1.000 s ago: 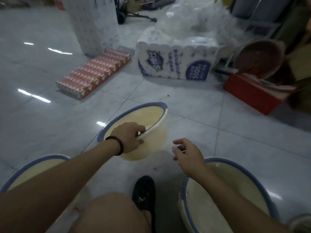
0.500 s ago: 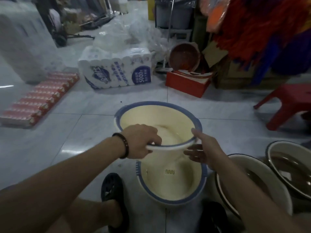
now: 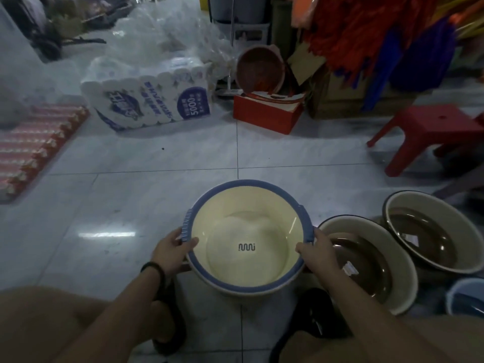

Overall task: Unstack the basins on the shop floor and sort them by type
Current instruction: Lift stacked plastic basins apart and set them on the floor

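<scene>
The left hand (image 3: 170, 251) and right hand (image 3: 316, 254) are gripping opposite sides of the cream basin's (image 3: 246, 268) blue rim, fingers curling over it. The cream basin is sitting low over the floor (image 3: 125, 205), just beside a brown basin (image 3: 366, 268).

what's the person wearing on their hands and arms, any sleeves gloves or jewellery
No sleeves or gloves are in view: the left hand and right hand are bare, as are both arms. A dark bracelet circles the left wrist; the right wrist carries nothing.

left hand (image 3: 171, 248) + right hand (image 3: 315, 251) | grip cream basin (image 3: 248, 205) rim | brown basins (image 3: 366, 265) beside
</scene>
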Action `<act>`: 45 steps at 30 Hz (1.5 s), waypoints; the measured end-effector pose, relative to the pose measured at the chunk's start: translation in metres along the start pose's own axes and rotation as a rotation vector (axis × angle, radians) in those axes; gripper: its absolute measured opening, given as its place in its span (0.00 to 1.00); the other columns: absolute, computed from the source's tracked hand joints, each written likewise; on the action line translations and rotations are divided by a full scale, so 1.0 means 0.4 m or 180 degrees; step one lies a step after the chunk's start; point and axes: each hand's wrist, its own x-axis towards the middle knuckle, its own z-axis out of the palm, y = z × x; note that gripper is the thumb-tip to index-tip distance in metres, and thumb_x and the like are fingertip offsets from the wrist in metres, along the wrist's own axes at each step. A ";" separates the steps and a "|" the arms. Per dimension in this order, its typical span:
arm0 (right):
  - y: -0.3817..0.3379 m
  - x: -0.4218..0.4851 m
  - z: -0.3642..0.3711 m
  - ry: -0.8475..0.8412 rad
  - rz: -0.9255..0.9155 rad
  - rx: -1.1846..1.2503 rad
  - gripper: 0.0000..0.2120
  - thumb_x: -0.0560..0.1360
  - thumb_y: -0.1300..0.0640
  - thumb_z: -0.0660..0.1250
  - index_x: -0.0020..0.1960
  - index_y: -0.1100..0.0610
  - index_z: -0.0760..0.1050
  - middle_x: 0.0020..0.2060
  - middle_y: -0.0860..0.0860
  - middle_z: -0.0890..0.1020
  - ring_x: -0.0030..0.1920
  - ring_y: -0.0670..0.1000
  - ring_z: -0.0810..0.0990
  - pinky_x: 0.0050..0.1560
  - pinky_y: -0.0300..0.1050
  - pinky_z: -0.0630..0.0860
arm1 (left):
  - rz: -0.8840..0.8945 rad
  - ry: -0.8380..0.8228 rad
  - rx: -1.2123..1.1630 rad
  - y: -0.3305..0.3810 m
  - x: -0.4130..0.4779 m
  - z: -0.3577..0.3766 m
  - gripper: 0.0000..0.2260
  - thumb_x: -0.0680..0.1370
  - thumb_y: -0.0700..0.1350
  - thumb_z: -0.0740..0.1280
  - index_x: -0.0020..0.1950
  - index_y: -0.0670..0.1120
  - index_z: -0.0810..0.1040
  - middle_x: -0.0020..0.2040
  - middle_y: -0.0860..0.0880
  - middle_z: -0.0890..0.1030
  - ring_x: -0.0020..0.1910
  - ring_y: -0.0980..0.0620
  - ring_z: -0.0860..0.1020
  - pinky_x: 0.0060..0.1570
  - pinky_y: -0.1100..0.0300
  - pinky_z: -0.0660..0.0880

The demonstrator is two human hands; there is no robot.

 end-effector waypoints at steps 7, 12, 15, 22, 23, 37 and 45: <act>0.063 0.063 0.072 -0.0185 -0.0222 -0.0528 0.30 0.80 0.55 0.71 0.78 0.46 0.65 0.68 0.49 0.79 0.66 0.57 0.79 0.65 0.56 0.78 | -0.0045 0.0376 0.0560 -0.072 0.048 0.031 0.23 0.78 0.35 0.72 0.73 0.44 0.76 0.60 0.44 0.84 0.56 0.43 0.82 0.60 0.43 0.81; 0.084 0.111 0.094 -0.0247 0.0225 -0.1215 0.11 0.83 0.52 0.62 0.63 0.54 0.75 0.47 0.50 0.80 0.49 0.54 0.79 0.54 0.51 0.77 | -0.0166 0.0007 0.0840 -0.097 0.101 0.042 0.21 0.79 0.38 0.70 0.70 0.51 0.75 0.59 0.49 0.83 0.55 0.48 0.79 0.56 0.50 0.78; 0.098 0.134 0.104 -0.0381 0.0295 -0.1665 0.09 0.84 0.52 0.60 0.62 0.53 0.74 0.48 0.54 0.81 0.49 0.56 0.78 0.55 0.51 0.75 | -0.0594 -0.0274 0.0622 -0.104 0.128 0.058 0.20 0.78 0.36 0.69 0.65 0.54 0.73 0.57 0.48 0.80 0.55 0.43 0.78 0.54 0.43 0.81; 0.069 0.183 0.150 -0.0456 0.0965 -0.2004 0.32 0.80 0.54 0.64 0.80 0.60 0.59 0.63 0.61 0.78 0.58 0.60 0.81 0.54 0.50 0.80 | -0.1006 -0.0394 0.0934 -0.071 0.128 0.069 0.04 0.81 0.41 0.66 0.55 0.48 0.75 0.61 0.44 0.78 0.55 0.44 0.76 0.61 0.46 0.76; 0.055 0.195 0.163 -0.0488 0.1058 -0.2151 0.35 0.78 0.50 0.64 0.80 0.62 0.58 0.66 0.62 0.76 0.60 0.61 0.80 0.58 0.53 0.81 | -0.0932 -0.0297 0.1077 -0.043 0.116 0.068 0.02 0.82 0.41 0.66 0.54 0.47 0.75 0.60 0.43 0.78 0.51 0.46 0.76 0.58 0.50 0.76; -0.668 -0.528 0.498 -0.1814 -0.2680 -0.0874 0.10 0.78 0.44 0.67 0.52 0.48 0.82 0.46 0.45 0.86 0.46 0.48 0.84 0.47 0.46 0.80 | 0.1403 0.1243 0.1049 0.205 -0.465 -0.545 0.11 0.83 0.52 0.65 0.62 0.52 0.82 0.53 0.54 0.86 0.46 0.54 0.86 0.45 0.60 0.79; -0.501 -0.910 0.861 -0.3736 -0.2987 -0.3329 0.14 0.82 0.56 0.63 0.64 0.58 0.81 0.59 0.56 0.85 0.53 0.57 0.83 0.46 0.46 0.78 | -0.1618 0.1737 0.0295 -0.661 -0.606 -0.690 0.15 0.78 0.52 0.66 0.57 0.43 0.82 0.53 0.38 0.84 0.52 0.36 0.83 0.51 0.43 0.83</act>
